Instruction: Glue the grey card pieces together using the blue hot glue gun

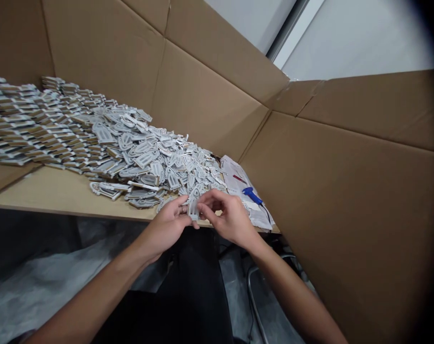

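A flat grey plastic piece with a rounded, pointed top and long slots [193, 204] is held upright near the table's front edge. My left hand [170, 222] grips it from the left, with the thumb at its lower end and fingers behind it. At its right side, my right hand [229, 217] is closed in a pinch, thumb and fingertips close against the piece. Whatever may sit between those fingertips is too small to make out. Just beyond both hands lies a loose heap of similar grey pieces [156, 157].
Neat layered stacks of the same pieces [41, 126] fill the table's left side. On the right, a blue tool with a cord [252, 195] and a small red item [239, 179] lie on white paper [234, 167]. Tall cardboard walls [210, 91] enclose the table's back and right.
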`<state>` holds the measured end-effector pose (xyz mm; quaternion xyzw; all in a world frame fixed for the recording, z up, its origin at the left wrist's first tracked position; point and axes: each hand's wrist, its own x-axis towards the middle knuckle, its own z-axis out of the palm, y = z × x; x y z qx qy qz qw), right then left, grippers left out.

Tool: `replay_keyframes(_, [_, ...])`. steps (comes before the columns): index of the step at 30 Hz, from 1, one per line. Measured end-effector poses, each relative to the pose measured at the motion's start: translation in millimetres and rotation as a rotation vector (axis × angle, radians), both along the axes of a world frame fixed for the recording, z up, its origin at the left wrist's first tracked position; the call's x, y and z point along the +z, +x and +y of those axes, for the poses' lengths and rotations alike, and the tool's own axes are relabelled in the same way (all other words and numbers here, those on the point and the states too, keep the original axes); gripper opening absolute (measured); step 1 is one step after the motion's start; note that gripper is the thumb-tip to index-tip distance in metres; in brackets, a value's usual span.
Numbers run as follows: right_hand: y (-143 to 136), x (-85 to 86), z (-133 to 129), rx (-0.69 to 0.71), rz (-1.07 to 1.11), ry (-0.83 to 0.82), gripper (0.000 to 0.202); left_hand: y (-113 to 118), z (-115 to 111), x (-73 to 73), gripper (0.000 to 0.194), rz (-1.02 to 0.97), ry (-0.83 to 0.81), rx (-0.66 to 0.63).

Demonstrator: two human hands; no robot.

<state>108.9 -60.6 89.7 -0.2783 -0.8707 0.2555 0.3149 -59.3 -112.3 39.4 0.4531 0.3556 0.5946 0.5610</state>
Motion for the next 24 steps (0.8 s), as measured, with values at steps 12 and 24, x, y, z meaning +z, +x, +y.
replay_keyframes(12, [0,-7.1,7,-0.043,-0.026,-0.055,0.003,0,2,-0.5,0.023,0.115,-0.011,0.07])
replay_keyframes(24, [-8,-10.1,0,-0.074,0.049,0.042,0.011,1,4,-7.1,0.017,0.222,0.041,0.075])
